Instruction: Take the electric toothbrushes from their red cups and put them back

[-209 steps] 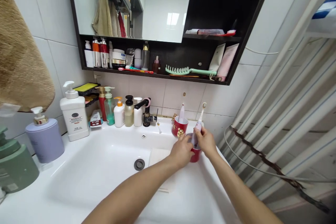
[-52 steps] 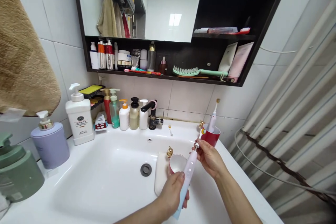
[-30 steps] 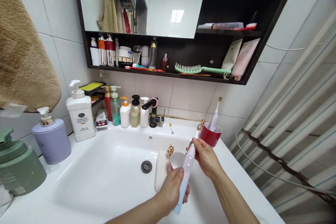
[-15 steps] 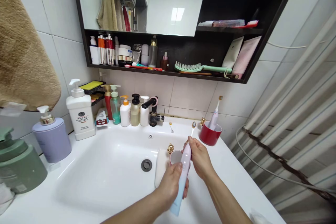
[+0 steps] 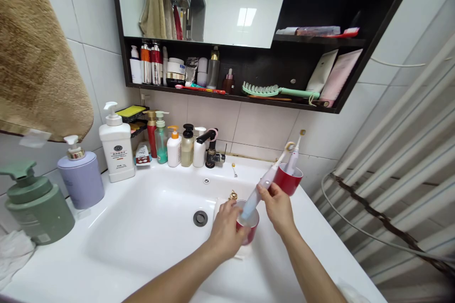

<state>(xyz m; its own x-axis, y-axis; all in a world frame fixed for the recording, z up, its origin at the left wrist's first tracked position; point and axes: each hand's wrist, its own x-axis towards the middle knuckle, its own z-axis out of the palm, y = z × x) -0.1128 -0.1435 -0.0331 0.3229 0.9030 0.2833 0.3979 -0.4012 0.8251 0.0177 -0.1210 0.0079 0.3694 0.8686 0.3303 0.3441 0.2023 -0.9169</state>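
Our right grip [image 5: 279, 207], clamped on the slim pink-and-blue plastic toothbrush [image 5: 265, 182], now dips its base into the round red cup [image 5: 251, 234] our left grip [image 5: 225, 228] clasps, so fitting its white brush head [image 5: 286, 150] seems finished.

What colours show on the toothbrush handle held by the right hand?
The toothbrush handle is pale pink above, light blue below; the head view shows it.

First toothbrush [image 5: 262, 188] dips its lower end into near cup [image 5: 250, 235] over basin [image 5: 142, 227]; far cup [image 5: 290, 182], holding second toothbrush [image 5: 292, 161], stands behind and right; faucet [image 5: 211, 151] left of both.
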